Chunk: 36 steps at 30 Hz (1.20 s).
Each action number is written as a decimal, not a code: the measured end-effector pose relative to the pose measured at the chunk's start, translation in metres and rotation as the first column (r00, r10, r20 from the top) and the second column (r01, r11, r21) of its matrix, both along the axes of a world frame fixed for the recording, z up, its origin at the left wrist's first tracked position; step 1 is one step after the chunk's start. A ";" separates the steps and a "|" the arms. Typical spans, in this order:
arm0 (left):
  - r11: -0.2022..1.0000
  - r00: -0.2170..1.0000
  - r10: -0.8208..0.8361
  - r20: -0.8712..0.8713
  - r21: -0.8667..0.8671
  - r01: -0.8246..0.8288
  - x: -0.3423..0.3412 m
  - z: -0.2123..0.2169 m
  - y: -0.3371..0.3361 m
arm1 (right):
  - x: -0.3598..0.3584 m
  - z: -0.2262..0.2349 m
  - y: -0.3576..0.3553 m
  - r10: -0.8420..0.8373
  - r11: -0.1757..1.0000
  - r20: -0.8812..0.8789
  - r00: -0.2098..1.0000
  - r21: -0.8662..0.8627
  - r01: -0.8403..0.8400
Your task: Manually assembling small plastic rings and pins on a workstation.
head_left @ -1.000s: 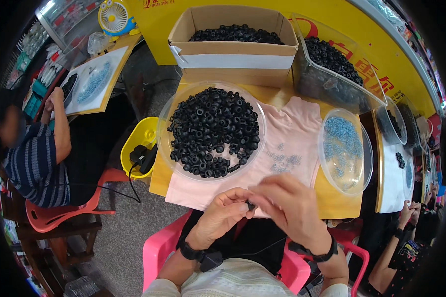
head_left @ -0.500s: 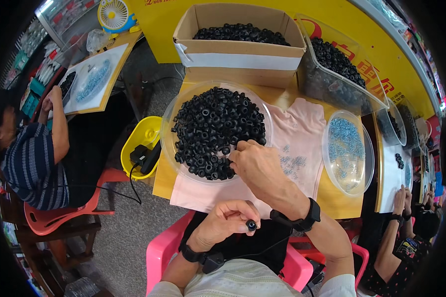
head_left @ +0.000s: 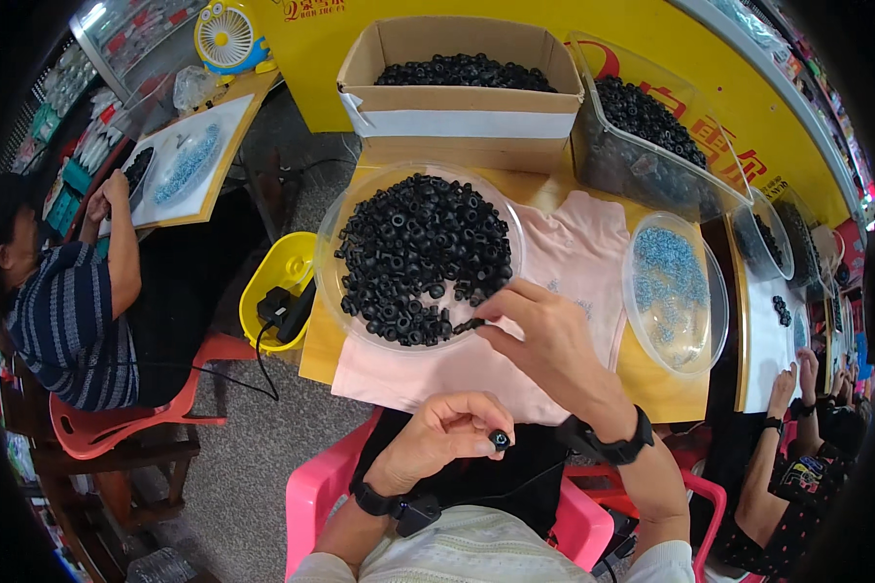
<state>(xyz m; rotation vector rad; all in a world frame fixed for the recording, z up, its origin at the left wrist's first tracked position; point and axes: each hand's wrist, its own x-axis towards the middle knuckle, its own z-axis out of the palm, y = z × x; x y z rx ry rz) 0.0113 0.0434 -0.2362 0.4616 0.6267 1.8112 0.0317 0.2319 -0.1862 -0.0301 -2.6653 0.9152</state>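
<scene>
My left hand [head_left: 439,442] is closed, pinching a small black ring-shaped part [head_left: 500,440] between thumb and fingertips; a pale bluish spot shows in its centre. My right hand [head_left: 552,342] reaches to the near right rim of a round clear bowl [head_left: 328,282]. Its thumb and index finger pinch a small black part [head_left: 468,326], partly hidden by the fingertips. The bowl holds a heap of black ring-shaped parts [head_left: 418,243]. A pink cloth [head_left: 399,374] lies under the bowl, with a few tiny pale blue pieces [head_left: 581,309] scattered on it.
At the right stands a clear tub [head_left: 685,355] of tiny blue pieces. A cardboard box [head_left: 457,123] and a clear bin [head_left: 642,160], both with black parts, stand at the back. A yellow basket [head_left: 253,291] is at the left. Other people sit on both sides.
My right hand has moved right and toward me, from over the heap to the bowl's rim, with a black part at its fingertips. My left hand has barely moved.
</scene>
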 end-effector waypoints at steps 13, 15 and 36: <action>0.945 0.970 0.185 -0.156 -0.243 -0.220 0.014 0.011 0.028 | 0.097 0.013 0.018 -0.121 0.895 0.128 0.984 -0.415 0.164; 0.943 0.968 0.177 -0.176 -0.253 -0.218 0.017 0.011 0.031 | 0.100 -0.002 0.022 -0.155 0.926 0.096 0.983 -0.332 0.178; 0.929 0.964 0.202 -0.171 -0.279 -0.244 0.022 0.009 0.035 | 0.110 0.011 0.011 -0.100 0.976 -0.100 0.990 -0.204 0.078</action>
